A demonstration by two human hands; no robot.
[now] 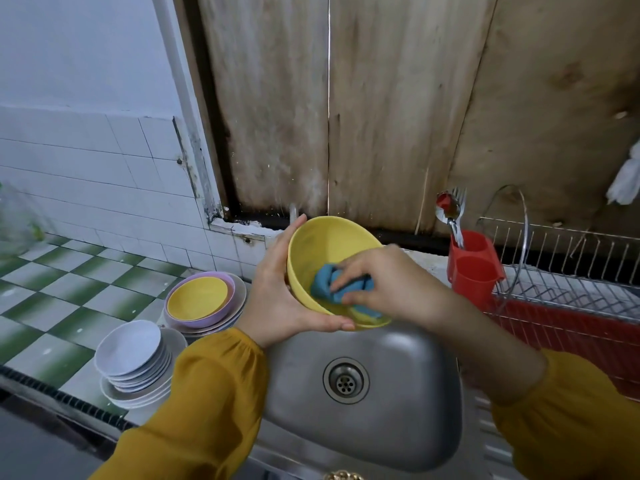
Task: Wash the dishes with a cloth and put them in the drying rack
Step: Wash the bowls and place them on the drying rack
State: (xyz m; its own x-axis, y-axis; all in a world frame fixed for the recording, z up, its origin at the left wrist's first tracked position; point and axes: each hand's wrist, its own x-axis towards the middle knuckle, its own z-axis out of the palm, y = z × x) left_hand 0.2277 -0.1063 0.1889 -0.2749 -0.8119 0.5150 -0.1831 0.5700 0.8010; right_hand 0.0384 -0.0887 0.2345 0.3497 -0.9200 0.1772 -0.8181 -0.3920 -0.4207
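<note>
Pinching a blue cloth [322, 285], R hand [384, 282] fingers [346, 276] curl round it, pressing it vs inside of yellow bowl [329, 244]. L hand [277, 292] grips bowl's outer wall, thumb at near rim. Bowl tilted, held above steel sink [408, 410]. Drying rack [571, 268] far right w/ red cutlery holder [474, 275]; plate stacks [135, 362] left.

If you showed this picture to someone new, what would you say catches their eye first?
Most likely the yellow bowl held tilted above the steel sink by the left hand, with the right hand pressing a blue cloth inside it. Next, the red cutlery holder by the drying rack at right, and stacked plates at left.
</note>
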